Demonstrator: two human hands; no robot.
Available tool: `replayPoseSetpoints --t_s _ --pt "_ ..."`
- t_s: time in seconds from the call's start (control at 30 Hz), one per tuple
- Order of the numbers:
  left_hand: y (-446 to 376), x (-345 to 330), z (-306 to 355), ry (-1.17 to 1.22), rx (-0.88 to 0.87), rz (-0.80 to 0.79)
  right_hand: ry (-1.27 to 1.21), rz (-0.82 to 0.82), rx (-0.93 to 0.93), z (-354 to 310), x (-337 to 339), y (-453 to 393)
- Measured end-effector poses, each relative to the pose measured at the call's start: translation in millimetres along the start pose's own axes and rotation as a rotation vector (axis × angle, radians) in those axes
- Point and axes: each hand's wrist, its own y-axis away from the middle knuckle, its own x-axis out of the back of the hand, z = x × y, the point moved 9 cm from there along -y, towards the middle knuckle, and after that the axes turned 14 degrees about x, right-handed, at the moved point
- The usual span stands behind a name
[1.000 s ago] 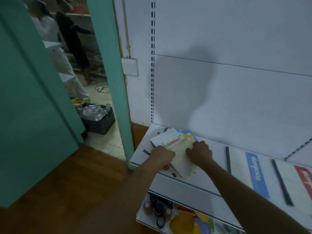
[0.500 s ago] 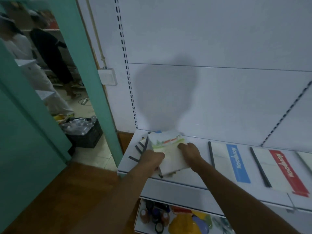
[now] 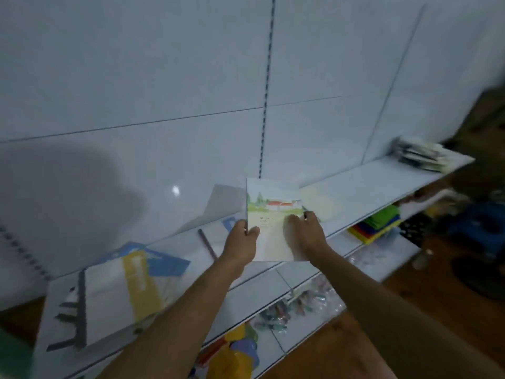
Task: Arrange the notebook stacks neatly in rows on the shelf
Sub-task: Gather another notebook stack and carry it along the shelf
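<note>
A notebook [image 3: 269, 212] with a painted landscape cover is lifted above the white shelf [image 3: 363, 187]. My left hand [image 3: 241, 243] grips its left edge, thumb on the cover. My right hand [image 3: 304, 232] holds its right side, fingers curled over the cover. A messy stack of notebooks [image 3: 123, 288] with yellow and blue stripes and black spines lies at the shelf's left end. Another pale notebook [image 3: 319, 203] lies flat just right of the held one. A further stack [image 3: 420, 153] sits at the shelf's far right end.
A white slotted back panel [image 3: 191, 77] rises behind the shelf. A lower shelf holds coloured items [image 3: 375, 224] and packets [image 3: 289, 305]. Wooden floor [image 3: 437, 310] and dark objects lie at the right.
The view swung right, away from the green door. Both hands lifted the landscape notebook off the left stack and carried it rightward along the shelf.
</note>
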Motion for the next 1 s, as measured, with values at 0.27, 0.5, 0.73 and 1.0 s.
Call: replayPoseSetpoints --t_s 0.27,0.5,0.73,1.0 --pt "57.9 -235.8 76.3 -0.099 -0.162 -0.417 0.053 0.376 -0.096 106.6 243.3 27.2" --pt "90.9 -400.8 139.4 -0.178 -0.246 -0.54 0.032 0.559 -0.152 175.0 403.4 24.4" --pt "84.8 -514.2 188.2 -0.233 -0.301 -0.519 0.145 0.538 -0.171 223.1 506.6 -26.6" --pt "14.3 -588.8 217.3 -0.26 -0.252 -0.486 0.133 0.509 -0.215 265.0 540.2 -116.3"
